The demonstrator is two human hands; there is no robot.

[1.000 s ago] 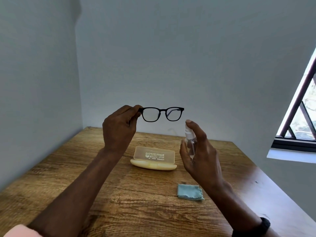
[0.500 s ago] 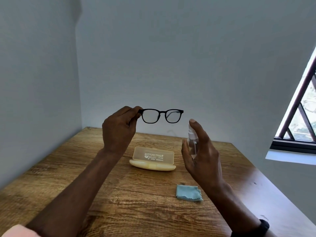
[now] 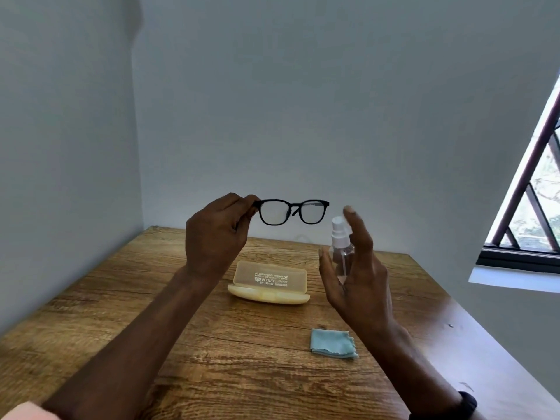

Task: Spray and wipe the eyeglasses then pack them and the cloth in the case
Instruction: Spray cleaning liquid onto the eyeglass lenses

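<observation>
Wooden table (image 3: 212,374), grey-walled corner. Eyeglasses (image 3: 293,205) in air, frame end pinched between left hand (image 3: 215,234) thumb and curled fingers. Spray bottle (image 3: 338,237) just right of lenses, gripped by right hand (image 3: 357,280), index finger raised beside pump head. Yellowish case (image 3: 269,281) on table below fingertips. Blue cloth (image 3: 331,344) beneath right wrist.

Black-framed eyeglasses (image 3: 293,205) are hanging level in the air beside an upright clear spray bottle (image 3: 338,234); below, a yellowish case (image 3: 269,283) is lying open, a folded blue cloth (image 3: 332,343) sitting nearer.
</observation>
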